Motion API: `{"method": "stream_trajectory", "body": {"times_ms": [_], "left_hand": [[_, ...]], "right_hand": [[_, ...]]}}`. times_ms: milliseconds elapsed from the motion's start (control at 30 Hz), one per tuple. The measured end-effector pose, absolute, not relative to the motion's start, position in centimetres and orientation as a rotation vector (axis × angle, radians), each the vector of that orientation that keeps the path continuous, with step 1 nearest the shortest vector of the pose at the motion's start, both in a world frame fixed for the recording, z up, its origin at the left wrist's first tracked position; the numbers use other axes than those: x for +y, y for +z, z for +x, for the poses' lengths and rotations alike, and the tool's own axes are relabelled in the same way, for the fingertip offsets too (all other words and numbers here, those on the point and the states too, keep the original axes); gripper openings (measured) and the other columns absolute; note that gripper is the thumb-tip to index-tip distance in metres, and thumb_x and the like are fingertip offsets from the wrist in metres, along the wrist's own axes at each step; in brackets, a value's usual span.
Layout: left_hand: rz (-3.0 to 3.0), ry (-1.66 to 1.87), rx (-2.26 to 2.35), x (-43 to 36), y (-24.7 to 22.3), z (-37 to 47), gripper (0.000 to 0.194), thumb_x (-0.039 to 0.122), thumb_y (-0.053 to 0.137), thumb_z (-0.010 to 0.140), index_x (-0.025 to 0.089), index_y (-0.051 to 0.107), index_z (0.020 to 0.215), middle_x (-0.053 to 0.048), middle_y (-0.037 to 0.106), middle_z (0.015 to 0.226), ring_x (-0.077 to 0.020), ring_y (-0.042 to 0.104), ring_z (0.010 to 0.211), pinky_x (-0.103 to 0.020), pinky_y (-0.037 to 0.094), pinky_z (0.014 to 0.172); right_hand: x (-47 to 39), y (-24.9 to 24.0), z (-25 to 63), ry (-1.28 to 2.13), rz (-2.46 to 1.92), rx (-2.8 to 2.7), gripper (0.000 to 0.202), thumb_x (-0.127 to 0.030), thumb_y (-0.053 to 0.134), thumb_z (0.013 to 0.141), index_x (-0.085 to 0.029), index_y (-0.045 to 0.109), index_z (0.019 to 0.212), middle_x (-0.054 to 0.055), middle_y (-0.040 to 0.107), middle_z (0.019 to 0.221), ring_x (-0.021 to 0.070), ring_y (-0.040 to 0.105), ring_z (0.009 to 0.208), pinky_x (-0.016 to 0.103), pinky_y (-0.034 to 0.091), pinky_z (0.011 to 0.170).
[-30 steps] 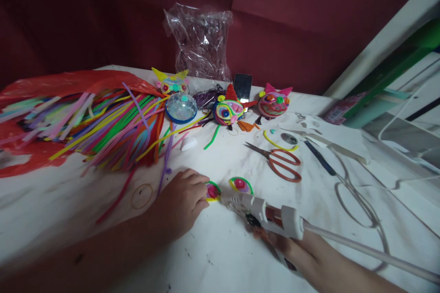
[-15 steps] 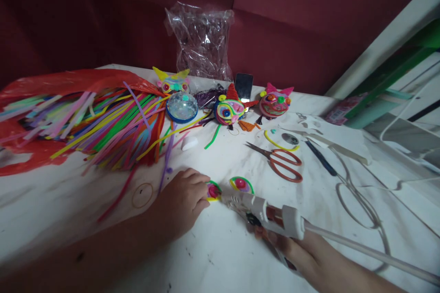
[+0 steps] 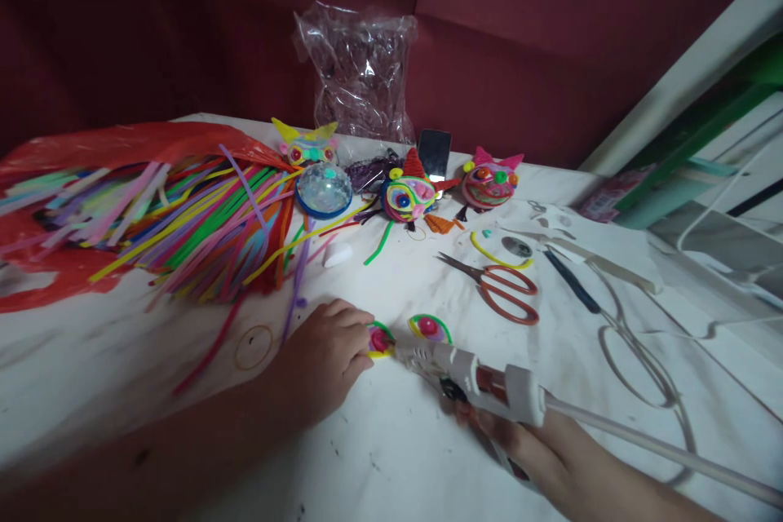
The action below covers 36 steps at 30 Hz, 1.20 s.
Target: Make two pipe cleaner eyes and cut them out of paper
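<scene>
My right hand [image 3: 526, 440] is wrapped round a white glue gun [image 3: 489, 383], with a long glue stick [image 3: 648, 444] running out of its back. The gun's nozzle meets a small eye-shaped piece [image 3: 380, 339] with a pink middle and a green and yellow rim. On the left side of that piece, the fingers of my left hand [image 3: 330, 351] are closed on its edge and hide part of it. A second eye-shaped piece [image 3: 430, 328] in the same colours lies flat just behind the nozzle.
Orange-handled scissors [image 3: 505, 294] lie at the right, near a dark-handled tool [image 3: 572, 281] and a cable [image 3: 636, 383]. Colourful pipe cleaners [image 3: 201, 228] spill from a red bag [image 3: 159, 139]. Decorated animal heads [image 3: 489, 179], a clear dome [image 3: 323, 192] and a phone [image 3: 434, 153] stand behind.
The glue gun has shifted very slightly to the right at its rear. My left hand and the eye-shaped pieces stay where they were.
</scene>
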State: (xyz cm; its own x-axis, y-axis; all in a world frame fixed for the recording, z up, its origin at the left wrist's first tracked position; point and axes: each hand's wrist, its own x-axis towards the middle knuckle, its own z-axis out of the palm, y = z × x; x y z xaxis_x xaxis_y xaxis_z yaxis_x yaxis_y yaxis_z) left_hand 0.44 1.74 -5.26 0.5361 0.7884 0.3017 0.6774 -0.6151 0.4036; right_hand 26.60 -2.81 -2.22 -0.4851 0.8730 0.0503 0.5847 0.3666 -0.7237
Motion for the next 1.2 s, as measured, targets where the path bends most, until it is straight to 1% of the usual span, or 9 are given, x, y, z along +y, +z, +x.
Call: {"method": "stream_trajectory", "body": {"times_ms": [233, 400, 600, 667, 733, 833, 900, 1033, 1200], "left_hand": [[2.542, 0.667, 1.239, 1.8, -5.1, 0.4, 0.019, 0.011, 0.058, 0.079, 0.018, 0.053, 0.062, -0.005, 0.069, 0.102, -0.0227, 0.058, 0.099, -0.039, 0.045, 0.086], [2.543, 0.667, 1.23, 1.7, -5.0, 0.5, 0.019, 0.01, 0.06, 0.079, 0.018, 0.054, 0.062, -0.006, 0.07, 0.1, -0.0234, 0.058, 0.098, -0.04, 0.044, 0.086], [2.512, 0.657, 1.242, 1.7, -5.0, 0.5, 0.019, 0.01, 0.06, 0.078, 0.017, 0.054, 0.062, -0.006, 0.069, 0.102, -0.0239, 0.058, 0.1, -0.04, 0.045, 0.086], [2.514, 0.665, 1.237, 1.7, -5.1, 0.5, 0.019, 0.009, 0.06, 0.078, 0.017, 0.054, 0.063, -0.007, 0.069, 0.102, -0.0239, 0.058, 0.1, -0.04, 0.044, 0.086], [2.52, 0.668, 1.231, 1.8, -5.2, 0.5, 0.018, 0.009, 0.06, 0.078, 0.017, 0.054, 0.063, -0.007, 0.069, 0.103, -0.024, 0.058, 0.1, -0.041, 0.044, 0.087], [2.509, 0.667, 1.225, 1.8, -5.2, 0.5, 0.018, 0.009, 0.06, 0.078, 0.017, 0.054, 0.063, -0.006, 0.069, 0.101, -0.0241, 0.058, 0.099, -0.041, 0.044, 0.086], [2.501, 0.671, 1.226, 1.8, -5.2, 0.5, 0.018, 0.01, 0.06, 0.078, 0.017, 0.054, 0.063, -0.006, 0.069, 0.1, -0.0237, 0.057, 0.1, -0.04, 0.044, 0.086], [2.503, 0.676, 1.245, 1.7, -5.1, 0.6, 0.017, 0.01, 0.06, 0.077, 0.018, 0.055, 0.063, -0.006, 0.069, 0.101, -0.0235, 0.058, 0.098, -0.04, 0.045, 0.086], [2.513, 0.688, 1.226, 1.8, -5.1, 0.5, 0.019, 0.008, 0.06, 0.077, 0.018, 0.053, 0.062, -0.006, 0.069, 0.1, -0.0238, 0.058, 0.098, -0.04, 0.045, 0.085]], "right_hand": [[-2.9, -2.6, 26.7, 0.934, -1.3, -2.208, 0.043, -0.048, 0.039, 0.094, -0.022, 0.065, 0.117, 0.009, 0.071, 0.084, 0.0203, 0.065, 0.07, 0.028, 0.058, 0.067], [-2.7, -2.7, 26.8, 0.924, -1.294, -2.244, 0.041, -0.046, 0.039, 0.094, -0.022, 0.065, 0.117, 0.007, 0.069, 0.074, 0.0201, 0.065, 0.067, 0.032, 0.058, 0.073], [-2.8, -2.4, 26.8, 0.899, -1.328, -2.268, 0.045, -0.048, 0.037, 0.094, -0.022, 0.063, 0.12, 0.013, 0.067, 0.11, 0.0219, 0.066, 0.078, 0.034, 0.057, 0.076], [-2.9, -2.4, 27.0, 0.931, -1.334, -2.251, 0.046, -0.049, 0.037, 0.094, -0.021, 0.063, 0.12, 0.014, 0.067, 0.112, 0.0229, 0.066, 0.083, 0.035, 0.056, 0.079], [-3.0, -2.7, 27.3, 1.0, -1.323, -2.234, 0.045, -0.05, 0.037, 0.094, -0.021, 0.065, 0.113, 0.013, 0.068, 0.107, 0.0234, 0.065, 0.086, 0.035, 0.055, 0.082], [-2.8, -3.4, 27.9, 1.202, -1.325, -2.178, 0.048, -0.051, 0.033, 0.095, -0.019, 0.067, 0.102, 0.01, 0.068, 0.087, 0.0204, 0.063, 0.074, 0.033, 0.056, 0.074], [-2.6, -3.9, 28.2, 1.281, -1.32, -2.092, 0.05, -0.053, 0.031, 0.095, -0.018, 0.066, 0.1, 0.01, 0.067, 0.084, 0.0194, 0.062, 0.071, 0.034, 0.056, 0.072], [-1.9, -4.0, 28.0, 1.329, -1.229, -1.954, 0.05, -0.058, 0.036, 0.092, -0.018, 0.067, 0.098, 0.012, 0.067, 0.097, 0.0254, 0.062, 0.092, 0.041, 0.051, 0.087], [-1.7, -3.4, 28.0, 1.476, -1.08, -1.934, 0.052, -0.057, 0.032, 0.094, -0.02, 0.064, 0.114, 0.012, 0.067, 0.104, 0.0256, 0.063, 0.094, 0.037, 0.052, 0.084]]}}
